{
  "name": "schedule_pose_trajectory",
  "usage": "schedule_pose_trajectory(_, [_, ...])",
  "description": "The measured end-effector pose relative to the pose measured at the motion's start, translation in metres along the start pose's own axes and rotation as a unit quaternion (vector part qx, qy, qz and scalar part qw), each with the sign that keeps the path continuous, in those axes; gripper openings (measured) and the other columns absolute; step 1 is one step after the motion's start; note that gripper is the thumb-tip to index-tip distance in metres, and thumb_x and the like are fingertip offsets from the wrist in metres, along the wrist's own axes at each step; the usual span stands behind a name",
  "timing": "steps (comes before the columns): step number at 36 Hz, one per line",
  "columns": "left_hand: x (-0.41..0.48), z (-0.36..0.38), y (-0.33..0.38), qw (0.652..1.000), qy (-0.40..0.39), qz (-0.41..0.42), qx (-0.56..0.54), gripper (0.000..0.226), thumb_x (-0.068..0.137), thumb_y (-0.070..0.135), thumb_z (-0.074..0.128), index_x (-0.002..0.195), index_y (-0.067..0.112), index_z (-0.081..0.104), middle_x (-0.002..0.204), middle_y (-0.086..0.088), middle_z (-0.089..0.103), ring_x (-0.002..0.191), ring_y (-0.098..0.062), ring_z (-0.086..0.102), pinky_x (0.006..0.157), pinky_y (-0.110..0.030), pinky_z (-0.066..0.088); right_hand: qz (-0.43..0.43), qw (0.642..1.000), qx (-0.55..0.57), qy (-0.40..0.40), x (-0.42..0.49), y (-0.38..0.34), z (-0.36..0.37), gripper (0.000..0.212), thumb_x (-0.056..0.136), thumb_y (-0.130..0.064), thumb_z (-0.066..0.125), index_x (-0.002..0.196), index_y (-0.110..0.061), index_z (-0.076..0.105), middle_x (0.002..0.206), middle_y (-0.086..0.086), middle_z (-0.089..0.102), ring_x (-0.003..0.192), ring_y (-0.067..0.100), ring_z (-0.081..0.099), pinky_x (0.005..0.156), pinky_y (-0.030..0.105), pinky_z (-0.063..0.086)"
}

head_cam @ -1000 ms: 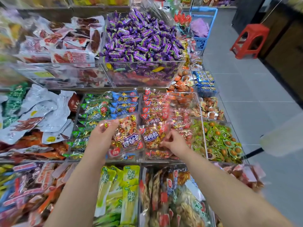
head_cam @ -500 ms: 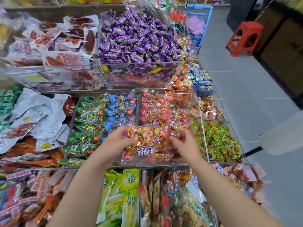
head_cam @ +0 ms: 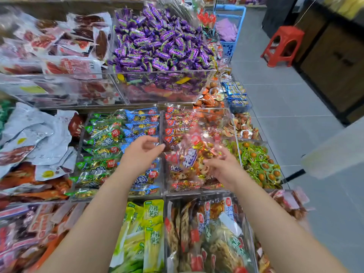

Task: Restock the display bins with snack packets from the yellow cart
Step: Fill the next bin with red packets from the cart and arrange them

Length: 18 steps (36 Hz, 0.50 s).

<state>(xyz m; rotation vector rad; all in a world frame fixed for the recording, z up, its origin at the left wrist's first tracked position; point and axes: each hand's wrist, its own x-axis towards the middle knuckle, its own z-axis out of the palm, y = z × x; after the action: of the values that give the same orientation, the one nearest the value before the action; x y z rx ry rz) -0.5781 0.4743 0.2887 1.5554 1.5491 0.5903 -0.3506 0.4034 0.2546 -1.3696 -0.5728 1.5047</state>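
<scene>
Apparently mid-handoff, both bare arms reached out over the clear display bins. The left hand (head_cam: pixel 140 154) hung with its fingers (head_cam: pixel 155 147) loosely curled and narrow, thumb close to the fingertips, and I saw nothing between them. Directly beyond and below those fingers lay the green and blue packets (head_cam: pixel 110 134) in their own bin (head_cam: pixel 118 196).

Just right of the left fingertips, and touching or overlapping the tips of the right fingers (head_cam: pixel 211 162), was a red snack packet (head_cam: pixel 192 154), tilted and badly blurred. It sat above the bin of red packets (head_cam: pixel 199 192), over the pile already lying in it. The right hand (head_cam: pixel 224 168) was turned palm inward with its fingers partly spread toward the packet. Through the smear I could not tell whether they pinched its edge or merely lay against it.

To the outer side of the right fingers sat a bin of green-wrapped sweets (head_cam: pixel 256 160). Well beyond both sets of fingertips, on the higher tier, a heap of purple candies (head_cam: pixel 157 42) filled a clear box. Back toward the wrists, between the two forearms, stood yellow-green packets (head_cam: pixel 151 223) on end. Far past the right fingers, on the tiled floor (head_cam: pixel 285 107), stood a red stool (head_cam: pixel 283 44).
</scene>
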Motion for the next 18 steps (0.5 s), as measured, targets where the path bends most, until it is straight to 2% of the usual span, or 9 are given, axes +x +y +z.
schedule_pose_trajectory(1, [0.001,0.001,-0.006,1.0,0.02,0.006,0.023,0.025,0.086,0.044,0.065,0.107,0.031,0.058,0.108,0.011,0.063,0.095,-0.007,0.059,0.069,-0.019,0.043,0.012,0.996,0.084,0.019,0.001,0.006,0.001,0.061,0.077,0.011,0.064,0.123,-0.022,0.042,0.099,0.014,0.061,0.08,0.023,0.064,0.074,0.037,0.057])
schedule_pose_trajectory(5, [0.003,0.014,-0.027,0.992,0.018,0.029,0.119,0.048,0.088,0.045,0.061,0.129,0.021,0.054,0.132,0.001,0.055,0.118,-0.02,0.053,0.099,-0.039,0.044,0.003,0.984,0.177,0.026,0.004,0.031,0.018,0.039,0.083,-0.001,0.061,0.111,-0.025,0.048,0.086,0.01,0.062,0.07,0.019,0.063,0.062,0.032,0.051])
schedule_pose_trajectory(7, [0.004,0.019,-0.032,0.979,0.014,0.044,0.2,0.059,0.089,0.049,0.059,0.139,0.02,0.047,0.144,-0.003,0.047,0.138,-0.026,0.036,0.11,-0.045,0.033,0.005,0.967,0.253,0.042,0.006,0.039,0.031,0.029,0.089,-0.001,0.056,0.108,-0.021,0.048,0.089,0.011,0.064,0.074,0.02,0.063,0.069,0.034,0.052])
schedule_pose_trajectory(9, [0.006,0.023,-0.036,0.955,-0.007,0.058,0.291,0.067,0.089,0.055,0.053,0.145,0.021,0.038,0.153,-0.001,0.036,0.146,-0.028,0.018,0.115,-0.049,0.024,0.009,0.963,0.262,0.061,0.009,0.045,0.041,0.019,0.09,-0.001,0.056,0.101,-0.014,0.049,0.096,0.013,0.062,0.082,0.023,0.062,0.077,0.038,0.052])
schedule_pose_trajectory(10, [0.008,0.024,-0.039,0.941,-0.021,0.065,0.333,0.07,0.09,0.058,0.05,0.147,0.022,0.035,0.155,0.0,0.031,0.147,-0.028,0.013,0.116,-0.049,0.021,0.011,0.976,0.205,0.073,0.011,0.047,0.043,0.016,0.088,-0.002,0.059,0.096,-0.011,0.049,0.096,0.014,0.062,0.082,0.024,0.062,0.078,0.039,0.052])
schedule_pose_trajectory(12, [0.011,0.025,-0.045,0.923,-0.038,0.072,0.377,0.073,0.089,0.062,0.046,0.15,0.025,0.029,0.158,0.003,0.023,0.148,-0.028,0.01,0.116,-0.048,0.018,-0.007,0.992,-0.061,0.115,0.012,0.051,0.037,0.022,0.081,-0.014,0.071,0.086,-0.011,0.05,0.092,0.016,0.063,0.079,0.024,0.061,0.077,0.042,0.051])
schedule_pose_trajectory(14, [0.013,0.024,-0.049,0.921,-0.04,0.078,0.379,0.072,0.09,0.062,0.045,0.15,0.027,0.028,0.159,0.004,0.02,0.148,-0.027,0.009,0.117,-0.047,0.017,-0.025,0.949,-0.292,0.112,0.014,0.051,0.025,0.033,0.075,-0.029,0.078,0.079,-0.014,0.048,0.087,0.012,0.065,0.074,0.021,0.061,0.066,0.034,0.05])
schedule_pose_trajectory(16, [0.014,0.024,-0.052,0.919,-0.037,0.086,0.384,0.07,0.089,0.062,0.045,0.149,0.029,0.03,0.159,0.005,0.02,0.148,-0.027,0.009,0.117,-0.046,0.018,-0.003,0.905,-0.42,0.062,0.017,0.047,0.01,0.035,0.073,-0.035,0.078,0.081,-0.017,0.049,0.079,0.003,0.063,0.067,0.013,0.058,0.054,0.024,0.044])
schedule_pose_trajectory(18, [0.014,0.025,-0.053,0.916,-0.028,0.092,0.389,0.071,0.088,0.064,0.045,0.149,0.031,0.03,0.159,0.005,0.021,0.148,-0.026,0.011,0.116,-0.047,0.019,0.04,0.856,-0.515,0.003,0.021,0.041,0.001,0.034,0.072,-0.036,0.079,0.083,-0.018,0.052,0.078,-0.004,0.059,0.068,0.009,0.054,0.054,0.022,0.041])
